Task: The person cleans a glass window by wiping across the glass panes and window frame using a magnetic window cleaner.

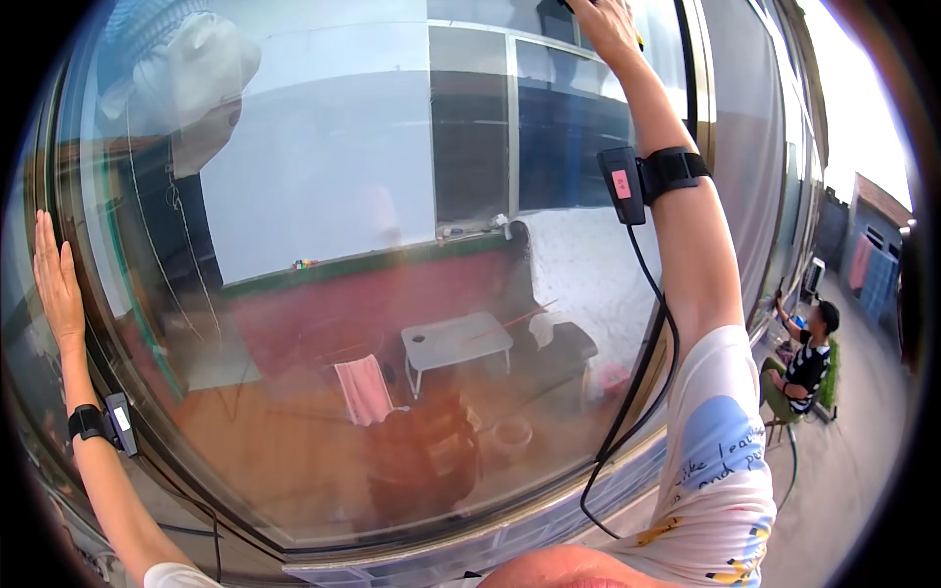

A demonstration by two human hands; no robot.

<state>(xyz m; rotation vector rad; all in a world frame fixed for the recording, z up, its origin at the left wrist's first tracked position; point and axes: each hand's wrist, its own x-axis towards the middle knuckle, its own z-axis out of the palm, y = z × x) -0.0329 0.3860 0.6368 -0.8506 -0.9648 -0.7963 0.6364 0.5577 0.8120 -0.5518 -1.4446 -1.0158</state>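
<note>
A large window pane [323,167] fills most of the view, hazy and full of reflections. At the far left my left hand [59,284] lies flat with its fingers stretched out, against the dark window frame [83,323] or the glass beside it. My right hand [606,27] reaches high to the upper right part of the pane and is partly cut off by the top edge. It is closed around a black and yellow tool [640,42], of which only small bits show; its kind is hidden.
Behind the glass are a small white table [456,340], a pink towel [363,390] and a white-covered seat [588,260]. Black cables [676,338] run from devices strapped to both forearms. On the right, another person [809,358] sits beside the wall in the yard [853,470].
</note>
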